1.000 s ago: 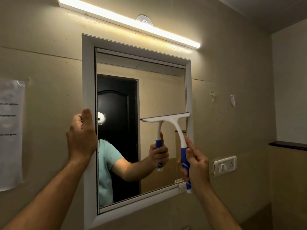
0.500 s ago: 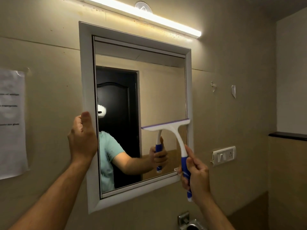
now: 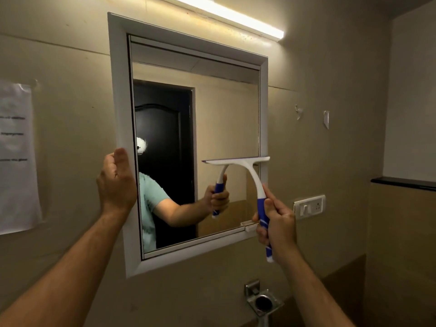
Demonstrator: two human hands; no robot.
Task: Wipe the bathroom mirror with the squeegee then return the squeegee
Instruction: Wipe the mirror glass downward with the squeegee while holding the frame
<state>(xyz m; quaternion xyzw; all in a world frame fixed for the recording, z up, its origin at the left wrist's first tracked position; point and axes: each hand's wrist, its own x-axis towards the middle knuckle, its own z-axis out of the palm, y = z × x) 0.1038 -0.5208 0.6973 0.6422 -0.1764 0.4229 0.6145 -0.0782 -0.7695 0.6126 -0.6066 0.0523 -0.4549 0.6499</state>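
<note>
A white-framed mirror [image 3: 119, 95] hangs on the beige wall. My right hand [image 3: 277, 228] grips the blue handle of a white and blue squeegee [image 3: 253, 177]. Its blade lies flat against the glass in the lower right part of the mirror, its right end over the frame. My left hand [image 3: 116, 184] rests flat on the mirror's left frame edge, fingers together, holding nothing. The glass reflects my arm, the squeegee and a dark door.
A light bar [image 3: 226, 14] runs above the mirror. A paper sheet [image 3: 16, 156] is taped at left. A switch plate [image 3: 309, 206] sits right of the mirror, two small hooks [image 3: 326, 119] above it. A metal holder [image 3: 262, 300] is mounted below. A dark ledge [image 3: 403, 181] juts out at right.
The squeegee blade has slid down the right part of the glass. The view has tilted downward, so the mirror sits higher in frame. My left hand stays on the frame.
</note>
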